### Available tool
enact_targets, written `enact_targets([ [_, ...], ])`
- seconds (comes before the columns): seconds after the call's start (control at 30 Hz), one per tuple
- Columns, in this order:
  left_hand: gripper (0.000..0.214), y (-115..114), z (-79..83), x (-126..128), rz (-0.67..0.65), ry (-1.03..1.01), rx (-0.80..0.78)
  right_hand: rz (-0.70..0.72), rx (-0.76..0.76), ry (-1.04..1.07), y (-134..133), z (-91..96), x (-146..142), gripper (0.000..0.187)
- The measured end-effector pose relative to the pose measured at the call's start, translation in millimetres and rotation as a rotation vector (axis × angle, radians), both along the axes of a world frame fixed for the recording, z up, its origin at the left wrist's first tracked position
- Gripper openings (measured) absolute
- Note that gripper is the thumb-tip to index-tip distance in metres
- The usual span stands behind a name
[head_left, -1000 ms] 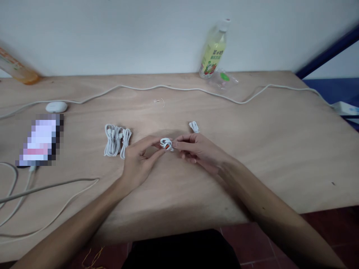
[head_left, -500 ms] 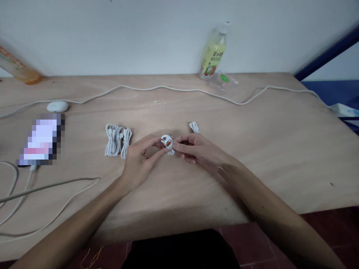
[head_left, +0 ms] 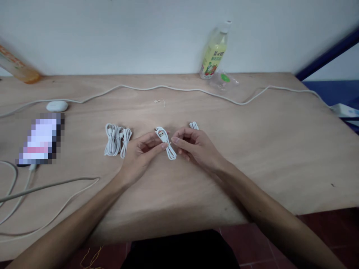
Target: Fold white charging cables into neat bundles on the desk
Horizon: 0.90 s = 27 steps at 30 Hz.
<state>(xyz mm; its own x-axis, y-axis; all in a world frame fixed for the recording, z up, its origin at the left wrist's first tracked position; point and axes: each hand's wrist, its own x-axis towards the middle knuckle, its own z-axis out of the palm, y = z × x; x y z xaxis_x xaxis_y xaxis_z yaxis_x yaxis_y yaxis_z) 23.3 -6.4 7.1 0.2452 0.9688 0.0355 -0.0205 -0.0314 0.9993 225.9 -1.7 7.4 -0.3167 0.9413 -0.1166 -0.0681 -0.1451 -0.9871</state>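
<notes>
Between finger and thumb, my left hand (head_left: 144, 151) grips a coiled white USB cable (head_left: 169, 152) just above the table. The cable's USB plug faces up, and a small tie (head_left: 169, 142) sticks out from its middle toward the right. Close by on the right, my right hand (head_left: 198, 147) has thumb and forefinger pinched together at the tie's end; whether the tie's tip is between them is too small to tell. Several bundled white cables (head_left: 113, 140) lie to the left of my left hand. Another bundled cable (head_left: 193, 125) shows partly behind my right hand.
A long white cord (head_left: 182, 89) runs across the back of the wooden table. A drink bottle (head_left: 214, 52) and a clear plastic wrapper (head_left: 224, 80) stand near the wall. At left lie a phone (head_left: 42, 138) and a white earbud case (head_left: 57, 106). Small tie scraps (head_left: 160, 102) lie mid-table.
The cable in my left hand has turned from end-on, so that its plug's flat face and the coil's length now show. My right hand stays close beside it, its fingers slightly shifted.
</notes>
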Motion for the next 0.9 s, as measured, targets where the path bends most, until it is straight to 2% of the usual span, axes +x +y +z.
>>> enact_targets([
  [0.3,0.031,2.0,-7.4,-0.4,-0.017,-0.070,-0.052,-0.006,-0.055,0.024,-0.3,1.5,1.9,0.033],
  [0.53,0.026,2.3,-7.4,-1.4,-0.074,-0.107,-0.081,0.064,-0.011,0.005,-0.4,9.2,2.2,0.033],
  [0.73,0.023,1.5,-4.7,0.4,-0.148,-0.222,-0.168,0.119,-0.045,0.033,0.5,14.4,3.6,0.029],
  [0.9,0.021,1.3,-3.6,0.4,-0.130,-0.223,-0.204,0.151,-0.055,0.033,1.5,12.5,4.5,0.029],
])
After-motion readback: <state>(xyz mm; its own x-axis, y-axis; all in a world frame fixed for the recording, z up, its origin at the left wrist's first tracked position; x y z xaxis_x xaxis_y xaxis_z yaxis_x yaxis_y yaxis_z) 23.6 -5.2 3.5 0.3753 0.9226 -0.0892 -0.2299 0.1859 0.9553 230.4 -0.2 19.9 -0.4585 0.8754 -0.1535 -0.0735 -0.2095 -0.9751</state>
